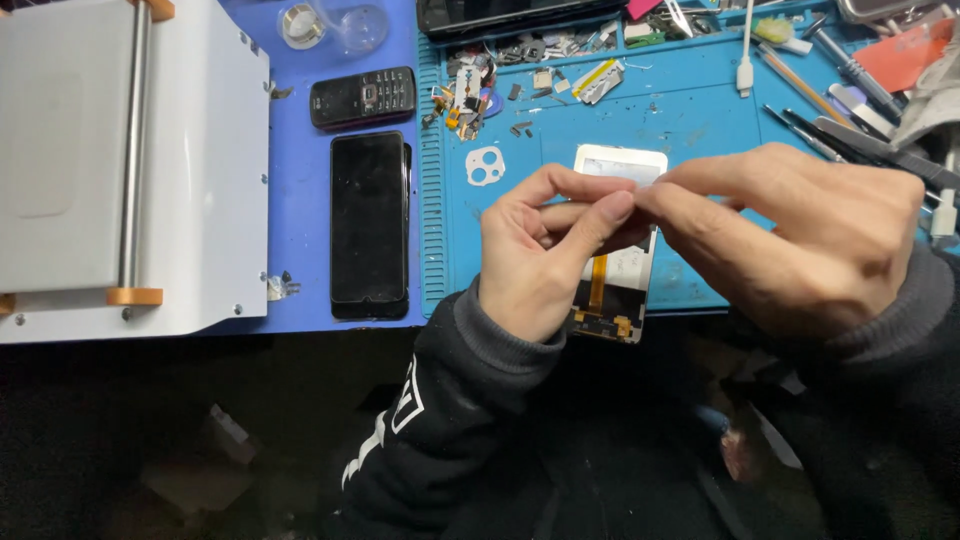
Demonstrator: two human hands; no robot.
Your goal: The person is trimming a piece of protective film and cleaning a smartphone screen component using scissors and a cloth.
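Two hands meet over the blue bench (300,200), and I'm working down from the biggest thing in view. Far left sits a white machine (130,160) with a steel roller bar (132,150) held in orange end blocks. Right of it, a teal work mat (690,110) covers the bench, strewn with small parts and tools along its top edge. Between machine and mat lies a black smartphone (369,222), screen up and dark, and just above it a black keypad phone (362,97). On the mat, a white phone screen assembly (618,250) lies back side up, its orange flex cable (598,283) running toward the near end; my hands cover its middle.

My left hand (545,255) has thumb and forefinger pressed together over the assembly's upper part. My right hand (800,235) comes in from the right, fingertips closed and touching the left fingertips. I cannot tell what, if anything, is pinched between them. Left of the assembly, a small white camera-lens frame (485,166) lies on the mat. A clear round lid (345,25) rests at the top.
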